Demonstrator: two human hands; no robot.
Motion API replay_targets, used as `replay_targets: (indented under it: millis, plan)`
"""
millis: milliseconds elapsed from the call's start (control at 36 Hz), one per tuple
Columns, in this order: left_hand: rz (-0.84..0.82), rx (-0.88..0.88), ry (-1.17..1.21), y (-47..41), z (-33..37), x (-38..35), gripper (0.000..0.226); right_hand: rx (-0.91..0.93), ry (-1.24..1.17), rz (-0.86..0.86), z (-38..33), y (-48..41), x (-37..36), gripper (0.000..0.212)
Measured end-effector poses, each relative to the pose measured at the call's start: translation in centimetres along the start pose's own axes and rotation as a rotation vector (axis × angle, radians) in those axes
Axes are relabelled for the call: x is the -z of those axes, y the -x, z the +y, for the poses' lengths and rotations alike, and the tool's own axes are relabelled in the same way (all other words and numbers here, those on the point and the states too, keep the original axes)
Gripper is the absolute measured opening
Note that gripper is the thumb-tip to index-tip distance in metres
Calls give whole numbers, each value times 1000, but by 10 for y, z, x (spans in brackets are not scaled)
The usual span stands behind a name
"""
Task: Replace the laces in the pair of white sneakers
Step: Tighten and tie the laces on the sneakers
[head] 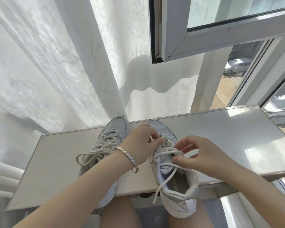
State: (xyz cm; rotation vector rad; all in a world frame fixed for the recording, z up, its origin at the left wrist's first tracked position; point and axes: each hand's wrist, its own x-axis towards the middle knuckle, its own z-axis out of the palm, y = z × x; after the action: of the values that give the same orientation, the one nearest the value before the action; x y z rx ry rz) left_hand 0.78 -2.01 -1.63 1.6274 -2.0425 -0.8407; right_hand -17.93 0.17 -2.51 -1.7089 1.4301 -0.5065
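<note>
**On the windowsill (237, 137): unlacing looks underway**

At 5 o'clock in view, the right sneaker (174, 183) sits heel toward the person, its lace (164, 150) untied and ends dangling. The left hand (141, 142) pinches a loop near the toe. The right hand (202, 153) pinches the crossings, probably to slacken them. At the shoe's 9 o'clock, the left sneaker (112, 134) has its bow tied.

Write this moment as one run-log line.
left hand: pinches lace | right hand: grips lace | untied sneaker: on sill | tied sneaker: alongside
</note>
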Motion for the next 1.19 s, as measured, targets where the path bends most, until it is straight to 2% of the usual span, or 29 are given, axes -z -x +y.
replay_targets:
  millis: [111, 278, 417, 528, 639, 722, 944, 1083, 1195]
  plan:
    - [-7, 12, 14, 3, -3, -4, 15, -123, -187, -65, -6, -10, 7, 22]
    - [24, 90, 104, 11, -8, -10, 21, -154, -87, -105, -14, -30, 1, 17]
    - [53, 138, 166, 16, -8, -11, 17, -161, -26, -189, -13, -37, 3, 25]
    - [74, 155, 189, 18, -9, -13, 18, -123, -152, -113, -4, -34, -4, 19]
    - [73, 171, 209, 19, -11, -14, 15, 63, -184, 86, 4, -27, -13, 23]
    - [66, 168, 214, 18, -10, -13, 14, 123, -241, 185, 8, -24, -18, 19]
    - [25, 163, 123, 5, 8, -9, 15, 19, -639, 114, 7, -26, -13, 21]
    - [-85, 206, -8, -13, 25, -12, 12, 18, -682, 137, 9, -25, -15, 25]
    - [-48, 238, 11, -18, 23, -21, 9, 9, -701, 186, 13, -23, -15, 29]
